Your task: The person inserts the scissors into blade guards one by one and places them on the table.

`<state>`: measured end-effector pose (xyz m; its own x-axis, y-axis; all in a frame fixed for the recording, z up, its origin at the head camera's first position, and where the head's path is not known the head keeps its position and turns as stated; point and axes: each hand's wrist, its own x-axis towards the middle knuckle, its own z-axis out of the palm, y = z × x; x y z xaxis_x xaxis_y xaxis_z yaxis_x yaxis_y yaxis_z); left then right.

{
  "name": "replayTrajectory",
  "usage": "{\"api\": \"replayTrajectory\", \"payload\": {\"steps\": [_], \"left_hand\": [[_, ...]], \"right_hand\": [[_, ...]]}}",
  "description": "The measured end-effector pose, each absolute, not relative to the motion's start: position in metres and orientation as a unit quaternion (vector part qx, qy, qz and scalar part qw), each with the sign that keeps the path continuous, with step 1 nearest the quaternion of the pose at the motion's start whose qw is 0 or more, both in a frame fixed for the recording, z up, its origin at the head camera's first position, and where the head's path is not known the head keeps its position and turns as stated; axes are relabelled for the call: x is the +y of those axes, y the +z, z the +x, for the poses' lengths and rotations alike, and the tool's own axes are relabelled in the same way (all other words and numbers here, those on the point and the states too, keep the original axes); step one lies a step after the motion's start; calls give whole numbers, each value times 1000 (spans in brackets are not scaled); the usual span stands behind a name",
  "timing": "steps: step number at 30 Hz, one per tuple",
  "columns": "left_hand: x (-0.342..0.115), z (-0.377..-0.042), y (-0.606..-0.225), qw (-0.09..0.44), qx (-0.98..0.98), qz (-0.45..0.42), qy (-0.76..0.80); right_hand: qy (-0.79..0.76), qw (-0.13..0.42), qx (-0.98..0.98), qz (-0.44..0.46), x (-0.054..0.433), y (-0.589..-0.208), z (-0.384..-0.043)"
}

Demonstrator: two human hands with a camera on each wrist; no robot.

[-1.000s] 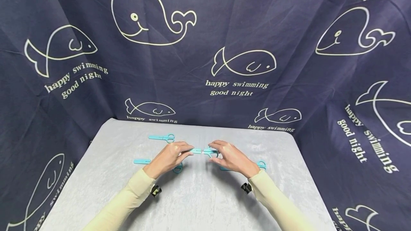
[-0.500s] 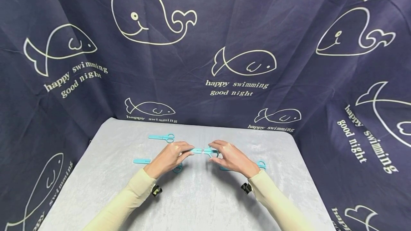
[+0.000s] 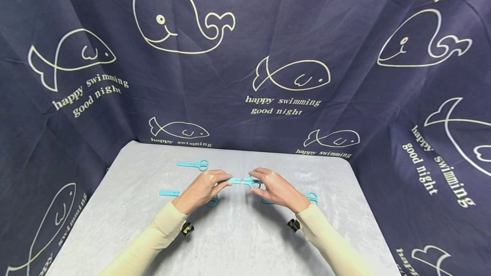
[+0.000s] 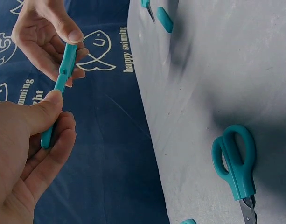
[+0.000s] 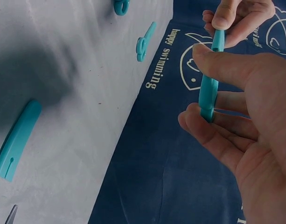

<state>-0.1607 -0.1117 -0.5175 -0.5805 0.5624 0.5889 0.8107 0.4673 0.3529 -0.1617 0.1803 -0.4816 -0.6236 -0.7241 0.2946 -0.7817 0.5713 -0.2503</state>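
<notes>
My left hand (image 3: 203, 186) pinches a light-blue blade cover (image 3: 235, 180) between thumb and fingers. Opposite it, my right hand (image 3: 276, 188) grips the turquoise handles of a pair of scissors (image 3: 251, 181). Cover and scissors lie in one line above the table, meeting end to end with a thin pale strip between them in the head view. The blades are mostly hidden. Seen edge-on in the right wrist view, the held scissors (image 5: 208, 91) run from my right fingers up to the left hand (image 5: 243, 21).
Capped scissors (image 3: 192, 164) lie at the back left of the grey table (image 3: 238, 242). Another cover (image 3: 169, 192) lies left of my left wrist, with uncapped scissors (image 4: 236, 163) below that hand. Under the right arm lie a cover (image 5: 17, 140) and more scissors (image 3: 312, 197), partly hidden.
</notes>
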Motion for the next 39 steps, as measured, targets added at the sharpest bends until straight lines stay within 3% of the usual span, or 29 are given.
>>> {"api": "replayTrajectory", "payload": {"steps": [39], "left_hand": [[-105,-163,-519,206,-832,-416,-303]], "right_hand": [[187,75,-887,415,180,-483,-160]]}}
